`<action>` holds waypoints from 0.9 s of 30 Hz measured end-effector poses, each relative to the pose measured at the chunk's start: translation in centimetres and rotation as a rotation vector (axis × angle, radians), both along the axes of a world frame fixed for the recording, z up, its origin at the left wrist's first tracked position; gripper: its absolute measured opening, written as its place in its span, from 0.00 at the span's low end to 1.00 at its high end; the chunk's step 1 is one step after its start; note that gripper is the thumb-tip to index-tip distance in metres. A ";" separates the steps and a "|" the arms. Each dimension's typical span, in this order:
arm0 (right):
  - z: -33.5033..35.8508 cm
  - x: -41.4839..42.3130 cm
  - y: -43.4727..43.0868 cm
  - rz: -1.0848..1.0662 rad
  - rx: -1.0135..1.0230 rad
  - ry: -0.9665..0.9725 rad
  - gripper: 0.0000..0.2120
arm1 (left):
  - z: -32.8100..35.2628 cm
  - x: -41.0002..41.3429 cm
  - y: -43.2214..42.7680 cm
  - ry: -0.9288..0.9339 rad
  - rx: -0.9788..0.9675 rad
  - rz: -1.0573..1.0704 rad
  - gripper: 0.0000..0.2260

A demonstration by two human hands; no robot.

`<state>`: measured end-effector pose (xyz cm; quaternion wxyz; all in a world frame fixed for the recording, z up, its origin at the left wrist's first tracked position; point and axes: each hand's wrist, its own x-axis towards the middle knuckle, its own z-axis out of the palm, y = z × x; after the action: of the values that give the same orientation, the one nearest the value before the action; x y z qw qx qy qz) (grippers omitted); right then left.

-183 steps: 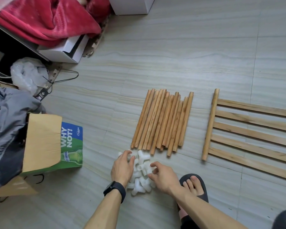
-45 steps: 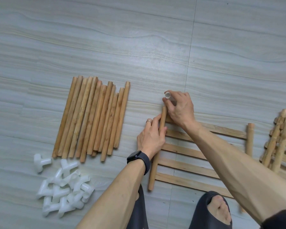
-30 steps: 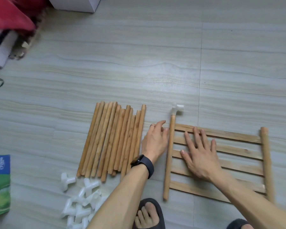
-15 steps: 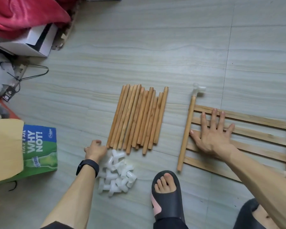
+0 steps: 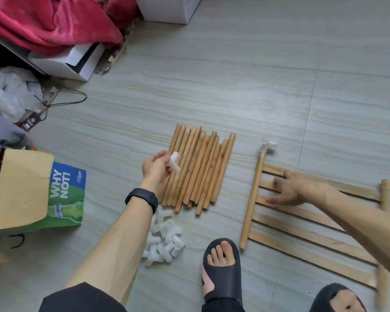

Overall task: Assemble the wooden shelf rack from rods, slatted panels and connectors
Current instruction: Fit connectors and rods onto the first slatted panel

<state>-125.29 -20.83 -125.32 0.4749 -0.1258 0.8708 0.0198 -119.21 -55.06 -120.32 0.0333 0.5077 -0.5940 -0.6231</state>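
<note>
Pale tiled floor (image 5: 234, 86) all round you, and the bundle of rods (image 5: 200, 167) lies in the middle of it, packed side by side. Your left hand (image 5: 155, 170) hovers over the left edge of those rods, fingers curled, pinching one white connector (image 5: 173, 165) clear of the wood. On your side of the rods, just beside their near ends, sits the loose pile of connectors (image 5: 162, 239). Right of the rods the slatted panel (image 5: 302, 221) lies flat, and your right hand (image 5: 291, 190) rests on its slats, fingers stretched out and blurred, gripping nothing. One fitted connector (image 5: 268, 147) already caps the far end of the panel's side rod (image 5: 252, 199), the one nearest the rods.

The next job looks like pushing this piece onto another rod end of that panel, and here's where it could bite. That pinch looks light, so a fumble could drop the piece among the rods. The tile looks slick, so a hard push may skate the whole panel away unless your flat hand bears down. Press the piece on with its side outlet facing the wrong way and the next rod won't meet it. And mind your sandalled foot (image 5: 221, 262), planted on your side of the rods between the pile and the panel's near end: one shuffle could scatter those white pieces.
</note>
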 end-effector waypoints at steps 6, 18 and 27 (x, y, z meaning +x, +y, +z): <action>8.2 0.7 2.8 -0.832 -0.832 -0.188 0.33 | 2.6 -4.1 14.6 0.196 0.572 -0.415 0.13; 3.0 7.3 12.3 -1.584 -1.118 0.093 0.13 | -2.2 -2.0 30.1 0.105 0.635 -0.708 0.10; 0.6 7.5 12.2 -1.134 -1.001 0.014 0.20 | -5.5 -1.9 28.3 -0.038 0.599 -0.570 0.10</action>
<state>-117.77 -8.64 -124.68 0.2928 0.1409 0.7100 -0.6247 -121.11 -26.80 -125.81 -0.3009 0.3215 -0.5040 -0.7430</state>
